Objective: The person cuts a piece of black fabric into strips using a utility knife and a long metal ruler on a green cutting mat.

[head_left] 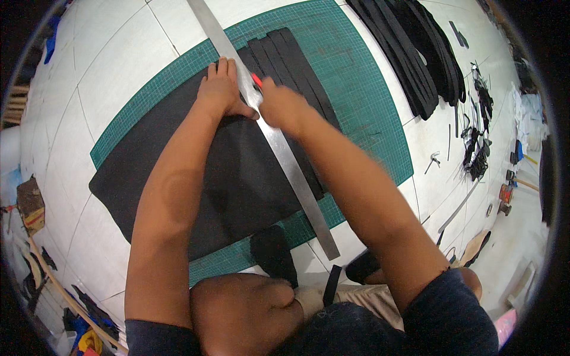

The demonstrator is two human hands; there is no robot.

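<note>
A long steel ruler (285,154) lies slantwise across a black fabric sheet (237,178) on the green cutting mat (368,89). Fingers stretched out, my left hand (221,92) presses on the ruler's left edge and the fabric, its thumb reaching toward the ruler's middle. Closed around a red cutter (256,80), my right hand (284,108) is at the ruler's right edge; the cutter is mostly hidden in the fist, and its blade cannot be made out. Several black strips (279,53) lie side by side to the right of the ruler.
Piles of long black strips (409,53) rest on the white tiled floor (160,29) at the upper right. Below them are tangled black scraps (475,148). A thin wooden stick (65,296) lies at the lower left, near a worn block (29,204). My knee (243,308) is close to the mat's near edge.
</note>
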